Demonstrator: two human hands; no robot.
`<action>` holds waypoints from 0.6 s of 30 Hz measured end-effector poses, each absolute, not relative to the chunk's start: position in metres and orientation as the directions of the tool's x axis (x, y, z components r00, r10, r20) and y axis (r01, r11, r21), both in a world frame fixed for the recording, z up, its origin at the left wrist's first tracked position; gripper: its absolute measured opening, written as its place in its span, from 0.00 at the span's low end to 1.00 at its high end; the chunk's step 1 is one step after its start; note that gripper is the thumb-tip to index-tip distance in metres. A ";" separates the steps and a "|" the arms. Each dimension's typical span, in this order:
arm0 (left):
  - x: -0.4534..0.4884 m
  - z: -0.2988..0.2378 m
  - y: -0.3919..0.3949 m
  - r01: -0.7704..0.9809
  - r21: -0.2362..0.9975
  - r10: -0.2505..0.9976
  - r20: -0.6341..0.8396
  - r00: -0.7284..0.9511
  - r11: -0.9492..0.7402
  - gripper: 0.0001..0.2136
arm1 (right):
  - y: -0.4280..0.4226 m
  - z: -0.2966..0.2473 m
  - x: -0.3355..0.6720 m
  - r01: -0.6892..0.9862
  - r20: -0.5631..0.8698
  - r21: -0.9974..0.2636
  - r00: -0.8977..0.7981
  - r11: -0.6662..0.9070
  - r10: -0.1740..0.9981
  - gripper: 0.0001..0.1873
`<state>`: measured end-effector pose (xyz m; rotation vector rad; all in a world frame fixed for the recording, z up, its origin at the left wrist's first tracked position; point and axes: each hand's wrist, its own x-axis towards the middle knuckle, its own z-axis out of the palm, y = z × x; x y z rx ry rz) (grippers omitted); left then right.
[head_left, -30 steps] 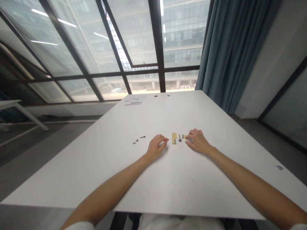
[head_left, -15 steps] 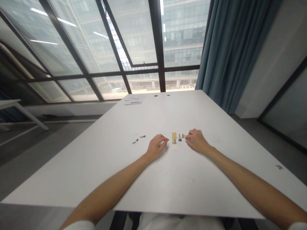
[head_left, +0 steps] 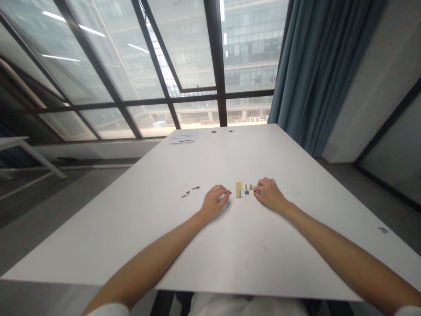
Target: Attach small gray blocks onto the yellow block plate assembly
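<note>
My left hand (head_left: pixel 216 199) rests on the white table (head_left: pixel 210 162), thumb and forefinger closed in a pinch. Whatever those fingertips may hold is too small to make out. A yellow square piece (head_left: pixel 238 185) lies just right of it, and nearer me is a yellow and grey piece (head_left: pixel 238 194). My right hand (head_left: pixel 268 193) has its fingers curled down at the right end of this group, beside a small grey piece (head_left: pixel 250 187). The fingers hide what they grip or touch. Between the hands sits a small dark piece (head_left: pixel 247 192).
Several small dark pieces (head_left: pixel 195 188) lie left of my left hand. Papers (head_left: pixel 182 139) are at the table's far left, and a small dark-printed item (head_left: pixel 383 230) is near the right edge. Windows and a blue curtain (head_left: pixel 305 79) stand beyond the table.
My right hand has shifted very slightly left, its fingertips still at the right end of the pieces. The left hand and the loose pieces look unmoved.
</note>
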<state>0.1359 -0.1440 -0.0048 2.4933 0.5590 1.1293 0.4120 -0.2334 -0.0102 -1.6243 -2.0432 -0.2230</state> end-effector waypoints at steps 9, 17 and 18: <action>0.135 -0.004 -0.144 0.216 0.458 0.487 0.632 0.603 -0.862 0.09 | -0.230 -0.014 0.409 0.949 0.486 -0.172 -0.152 0.264 0.861 0.07; 0.135 -0.004 -0.144 0.212 0.460 0.484 0.628 0.610 -0.862 0.09 | -0.231 -0.010 0.405 0.958 0.456 -0.172 -0.130 0.230 0.881 0.07; 0.135 -0.004 -0.145 0.211 0.461 0.485 0.628 0.609 -0.862 0.09 | -0.231 -0.010 0.405 0.958 0.454 -0.171 -0.130 0.229 0.881 0.07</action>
